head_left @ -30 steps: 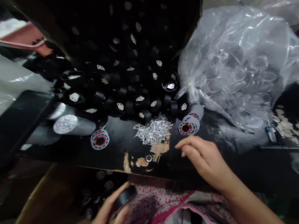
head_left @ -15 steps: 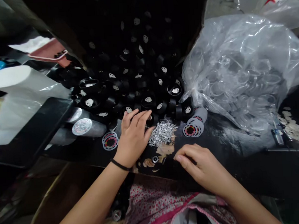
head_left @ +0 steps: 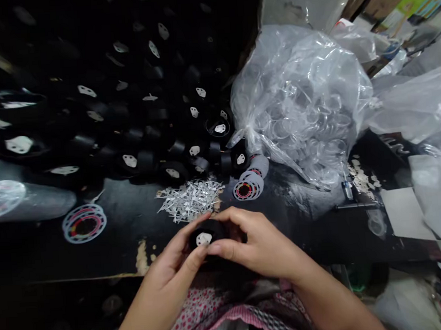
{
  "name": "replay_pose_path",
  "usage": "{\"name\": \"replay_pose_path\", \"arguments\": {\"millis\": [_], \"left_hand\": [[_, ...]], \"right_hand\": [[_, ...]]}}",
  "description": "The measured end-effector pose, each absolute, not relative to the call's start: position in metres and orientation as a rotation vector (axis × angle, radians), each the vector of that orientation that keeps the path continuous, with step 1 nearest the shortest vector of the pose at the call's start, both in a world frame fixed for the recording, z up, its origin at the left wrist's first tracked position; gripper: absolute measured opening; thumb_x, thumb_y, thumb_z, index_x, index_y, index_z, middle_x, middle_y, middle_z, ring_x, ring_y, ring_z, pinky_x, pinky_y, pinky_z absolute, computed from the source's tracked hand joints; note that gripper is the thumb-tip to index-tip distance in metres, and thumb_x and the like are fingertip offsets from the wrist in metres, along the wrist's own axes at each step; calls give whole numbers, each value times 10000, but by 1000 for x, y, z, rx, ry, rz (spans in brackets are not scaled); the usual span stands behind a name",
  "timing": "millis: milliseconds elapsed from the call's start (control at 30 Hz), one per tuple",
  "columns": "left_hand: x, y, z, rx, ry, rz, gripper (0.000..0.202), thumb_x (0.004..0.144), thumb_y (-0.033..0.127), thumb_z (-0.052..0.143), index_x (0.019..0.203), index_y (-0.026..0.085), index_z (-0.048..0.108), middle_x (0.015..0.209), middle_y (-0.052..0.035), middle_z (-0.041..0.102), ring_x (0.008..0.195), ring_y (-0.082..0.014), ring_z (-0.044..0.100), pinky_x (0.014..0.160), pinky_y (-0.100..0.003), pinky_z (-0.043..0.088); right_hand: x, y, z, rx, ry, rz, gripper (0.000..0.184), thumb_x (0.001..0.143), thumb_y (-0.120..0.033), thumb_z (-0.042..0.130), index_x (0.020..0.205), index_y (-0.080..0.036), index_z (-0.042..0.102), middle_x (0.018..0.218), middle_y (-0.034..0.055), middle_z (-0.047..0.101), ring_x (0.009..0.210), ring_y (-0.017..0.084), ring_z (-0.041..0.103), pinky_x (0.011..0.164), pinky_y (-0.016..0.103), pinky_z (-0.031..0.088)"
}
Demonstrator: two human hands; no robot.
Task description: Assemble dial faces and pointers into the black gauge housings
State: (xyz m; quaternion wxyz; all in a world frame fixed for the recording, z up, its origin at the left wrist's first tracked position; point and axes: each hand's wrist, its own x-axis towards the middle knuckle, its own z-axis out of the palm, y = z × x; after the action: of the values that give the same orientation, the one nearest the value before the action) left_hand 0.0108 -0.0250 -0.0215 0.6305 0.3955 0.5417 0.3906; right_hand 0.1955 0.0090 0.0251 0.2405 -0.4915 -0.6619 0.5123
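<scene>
Between my hands is a round black housing [head_left: 206, 234] with a white, holed plate showing inside it. My left hand [head_left: 170, 262] wraps round its left side, the thumb at the lower rim. From the right, my right hand [head_left: 251, 238] grips the same housing with thumb and fingers. Just behind the hands lies a heap of small silvery metal pieces [head_left: 192, 199]. Printed ring-shaped dials [head_left: 245, 189] are fanned out to the right of the heap. More dials [head_left: 84, 224] lie to the left.
Many black housings [head_left: 138, 162] fill the dark box behind. A clear plastic bag [head_left: 295, 100] of transparent round parts stands at the right. Stacked clear discs [head_left: 32, 199] lie at the left. A small screwdriver-like tool [head_left: 347, 189] is on the right of the table.
My left hand has come back from the box's front edge with a black housing. My right hand has moved in and now grips it too. The view has turned right.
</scene>
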Motion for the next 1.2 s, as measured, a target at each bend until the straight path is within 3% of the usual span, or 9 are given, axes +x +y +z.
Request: {"name": "replay_pose_path", "arguments": {"millis": [100,233,367,433,667,800,900,1067,1200], "left_hand": [[15,-26,-23,546,1147,906,362,801,408,762,1142,298,716,1249,-58,691,1107,-280,661,854,-343,608],[24,-26,-14,350,1088,970,338,788,360,787,1108,279,710,1174,-51,725,989,-218,704,822,-299,617],[31,-25,-7,290,1043,1015,369,818,459,743,1106,231,705,1179,-101,734,1070,-254,692,817,-301,616],[32,-25,-7,254,1040,1027,408,826,497,723,1117,212,698,1178,-122,737,1091,-262,688,806,-292,614],[33,-27,-11,184,1030,1059,394,888,518,636,1104,196,707,1173,-123,741,1124,-255,677,829,-284,604],[38,-22,-7,269,936,1190,360,909,517,609,1052,211,733,1130,-84,760,1161,-243,660,997,-325,541],[41,-20,-5,338,892,1211,321,871,483,679,1057,229,742,1138,-56,758,1179,-238,650,1063,-324,491],[43,-29,-6,271,934,1293,268,888,472,660,1055,284,752,1147,-24,759,1187,-227,651,1014,-312,532],[42,-30,-7,225,952,1291,293,909,456,638,1133,287,723,1179,-33,745,1176,-234,654,980,-349,565]], "right_hand": [[214,22,21,-1564,-2043,961,344,919,-372,659,1217,-203,649,1021,63,652,875,179,610,786,312,490],[231,44,11,-1824,-2261,371,340,891,-222,665,1228,-191,639,1168,140,582,1074,293,572,926,473,456],[237,54,5,-1767,-2065,543,106,885,-210,660,979,-163,669,991,78,648,903,215,623,825,349,487],[242,57,4,-1773,-1963,650,102,910,-265,637,890,-174,679,845,40,682,790,189,635,761,315,478],[257,50,12,-1523,-1794,721,202,962,-312,540,967,-196,706,1020,58,706,987,192,656,891,319,488],[236,31,24,-1554,-1891,1021,107,945,-246,527,930,-189,616,867,17,671,810,152,632,749,289,480],[217,18,23,-1517,-1770,1325,141,895,-191,562,1033,-203,585,905,2,668,738,121,608,687,262,477],[205,10,10,-1393,-1248,1532,219,802,-293,708,921,-195,552,791,-24,610,669,105,595,639,245,501],[207,7,11,-1433,-1207,1391,139,859,-313,654,901,-194,594,695,-43,587,598,90,569,614,235,505]]}}
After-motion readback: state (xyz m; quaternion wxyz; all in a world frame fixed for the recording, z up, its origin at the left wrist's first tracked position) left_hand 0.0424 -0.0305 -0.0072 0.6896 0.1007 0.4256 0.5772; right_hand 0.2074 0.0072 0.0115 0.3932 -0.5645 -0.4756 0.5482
